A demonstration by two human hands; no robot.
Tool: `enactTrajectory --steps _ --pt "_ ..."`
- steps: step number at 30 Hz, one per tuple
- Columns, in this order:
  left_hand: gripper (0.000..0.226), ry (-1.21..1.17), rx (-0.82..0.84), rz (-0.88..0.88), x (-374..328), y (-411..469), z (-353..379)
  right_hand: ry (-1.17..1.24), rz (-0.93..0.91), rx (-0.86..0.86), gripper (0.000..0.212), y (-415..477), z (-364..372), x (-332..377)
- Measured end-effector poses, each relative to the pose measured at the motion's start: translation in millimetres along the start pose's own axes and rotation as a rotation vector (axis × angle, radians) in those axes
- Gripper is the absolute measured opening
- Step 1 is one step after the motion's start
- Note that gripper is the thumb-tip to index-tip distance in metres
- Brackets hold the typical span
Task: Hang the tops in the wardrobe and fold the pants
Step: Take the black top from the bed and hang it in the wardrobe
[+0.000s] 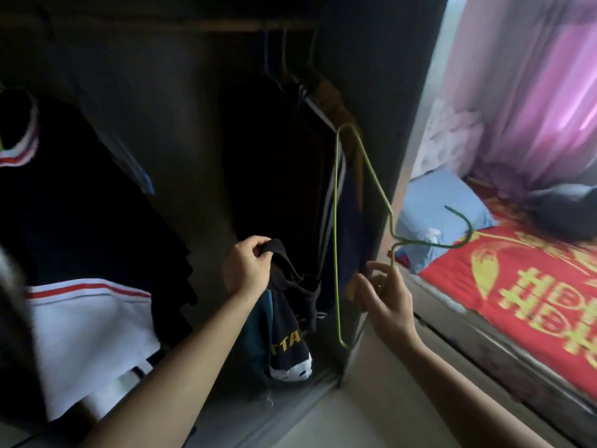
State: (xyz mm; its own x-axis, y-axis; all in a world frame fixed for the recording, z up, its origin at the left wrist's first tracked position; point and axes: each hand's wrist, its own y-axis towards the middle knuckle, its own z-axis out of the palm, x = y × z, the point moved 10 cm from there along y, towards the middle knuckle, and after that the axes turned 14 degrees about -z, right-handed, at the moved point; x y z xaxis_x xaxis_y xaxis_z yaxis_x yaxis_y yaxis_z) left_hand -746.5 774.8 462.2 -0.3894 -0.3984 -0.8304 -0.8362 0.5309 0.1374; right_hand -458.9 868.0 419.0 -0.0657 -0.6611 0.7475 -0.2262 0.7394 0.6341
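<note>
The open wardrobe [387, 76] was dark inside, with a rail [226, 26] across the top and a few dark garments [323, 140] hung at its right end. To the right lay a bed [517, 302] with a red cover, a blue pillow [436, 202] and a pink curtain [533, 92] behind it. A white garment with red stripes [90, 334] filled the lower left of my view.

What worried me was the green wire hanger [336, 221]. My right hand [387, 299] held it only by a light pinch low on the neck, the other fingers loose and spread. It was turned on its side, with its hook [465, 231] pointing off toward the bed. With so little grip it could have swung or slipped as I fed it into the cloth. The hook might also have snagged the wardrobe's edge.

The black top [287, 318] was the other risk. It hung bunched and twisted, so I could not tell where the neck opening was. A hanger arm pushed in blind could have gone through a sleeve.

My left hand [247, 266] was curled tight round the top's upper edge, the fabric gathered under the fingers [255, 244]. The rest, with its yellow lettering, dangled below my wrist in front of the wardrobe. The hanger's long bar stood just beside that cloth, and I couldn't tell whether they touched. I judged nothing was threaded yet.
</note>
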Motion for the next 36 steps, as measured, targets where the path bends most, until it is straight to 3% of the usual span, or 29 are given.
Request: enactTrajectory --steps 4,8,11,14,17,24,27,31,36 --pt "0.015 -0.031 0.001 -0.054 -9.8 -18.8 21.0 0.001 0.048 -0.081 0.032 2.7 -55.2 1.5" --pt "0.010 -0.113 -0.002 -0.227 -5.4 -38.4 36.7 -0.111 -0.078 -0.087 0.044 -15.3 -122.1 14.1" --pt "0.011 -0.031 -0.051 -0.247 -9.3 -58.6 41.7 -0.167 -0.148 -0.026 0.022 -26.8 -161.0 9.4" --pt "0.014 0.038 -0.092 -0.241 -13.8 -78.9 46.0 -0.253 -0.084 -0.018 0.039 -31.9 -186.4 -6.6" --pt "0.019 0.091 -0.097 -0.235 -17.9 -93.4 52.7 -0.345 -0.081 -0.027 0.021 -36.5 -201.8 -3.3" --pt "0.016 0.083 -0.063 -0.303 -7.8 -99.4 63.1 -0.440 -0.094 0.487 0.041 -50.5 -180.3 11.6" --pt "0.016 0.050 -0.033 -0.261 -11.6 -96.3 64.8 -0.415 -0.103 0.550 0.036 -48.6 -177.1 23.6" --pt "0.025 0.001 0.097 -0.044 -37.6 -100.8 74.9 -0.320 -0.137 0.599 0.034 -41.7 -146.0 37.9" --pt "0.024 -0.074 0.121 0.079 -55.9 -104.0 53.9 -0.178 0.119 0.694 0.026 -46.6 -91.5 17.6"
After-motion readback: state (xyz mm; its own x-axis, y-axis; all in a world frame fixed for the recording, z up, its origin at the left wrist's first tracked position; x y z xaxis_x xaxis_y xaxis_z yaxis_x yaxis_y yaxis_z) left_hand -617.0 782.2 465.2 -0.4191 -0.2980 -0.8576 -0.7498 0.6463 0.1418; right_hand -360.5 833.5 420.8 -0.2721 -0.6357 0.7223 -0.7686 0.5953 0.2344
